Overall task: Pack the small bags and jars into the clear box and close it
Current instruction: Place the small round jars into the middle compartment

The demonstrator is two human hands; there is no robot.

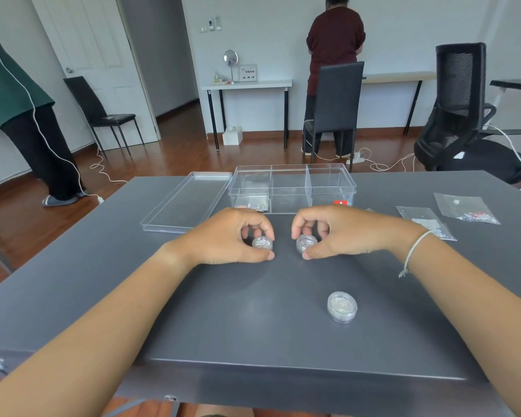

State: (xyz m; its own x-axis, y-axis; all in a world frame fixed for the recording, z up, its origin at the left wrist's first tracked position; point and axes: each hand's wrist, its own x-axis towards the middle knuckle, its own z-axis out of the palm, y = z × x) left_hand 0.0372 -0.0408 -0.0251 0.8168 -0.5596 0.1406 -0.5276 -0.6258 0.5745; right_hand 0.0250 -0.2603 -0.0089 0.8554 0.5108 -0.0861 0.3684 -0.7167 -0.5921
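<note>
The clear box [292,179] with three compartments stands open at the far middle of the grey table. One small bag [251,203] lies in its left compartment. Its clear lid [187,203] lies flat to its left. My left hand [226,236] curls around a small clear jar [262,243] of glittery bits on the table. My right hand [337,231] grips a second jar [306,242] in the same way. A third jar [342,306] stands alone nearer to me. Two small bags [427,222] [465,209] lie at the right.
The grey table [193,311] ends close to my body. A red tag [340,202] shows by the box's right front. Beyond the table are two standing people, black chairs [337,97], a black office chair [460,106], white desks and cables on the wooden floor.
</note>
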